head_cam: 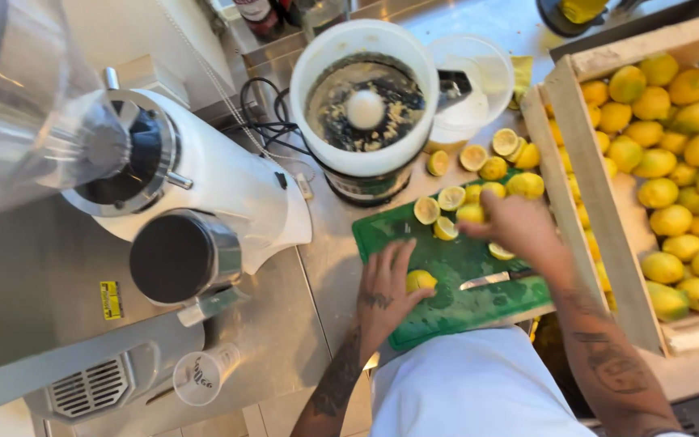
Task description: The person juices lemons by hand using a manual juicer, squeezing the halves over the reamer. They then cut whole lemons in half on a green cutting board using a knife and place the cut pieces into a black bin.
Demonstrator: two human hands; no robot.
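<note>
Left hand [383, 290]: fingers curled on a lemon half [420, 281] at the green cutting board's [463, 303] near edge. Right hand [515, 226]: closed on another half [471, 214]. Risk: knife [495, 280] lying loose between forearms, easily knocked; wet board, halves may slip.

Rough wooden crate [576, 162], brushed steel counter [317, 324]
</note>
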